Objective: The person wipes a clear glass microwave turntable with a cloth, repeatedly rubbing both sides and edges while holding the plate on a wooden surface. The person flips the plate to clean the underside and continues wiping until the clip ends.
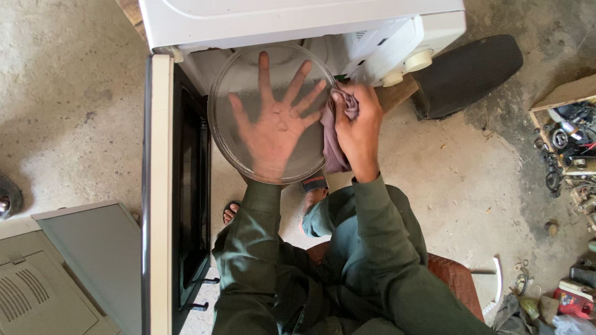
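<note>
A round clear glass turntable plate [225,133] is held up flat in front of me. My left hand [273,124] is spread wide beneath it, fingers apart, seen through the glass and bearing it. At the plate's right rim my right hand [359,127] is closed on a crumpled purple-grey cloth [333,146], which hangs down along the edge and touches it. Both arms wear dark green sleeves.
A white microwave oven [298,22] stands just beyond the plate, with two round knobs [418,60] and its door [160,186] swung open at my left. A grey appliance [56,273] sits lower left. Scrap parts [568,149] lie right. A dark cushion-like object [465,71] rests on concrete.
</note>
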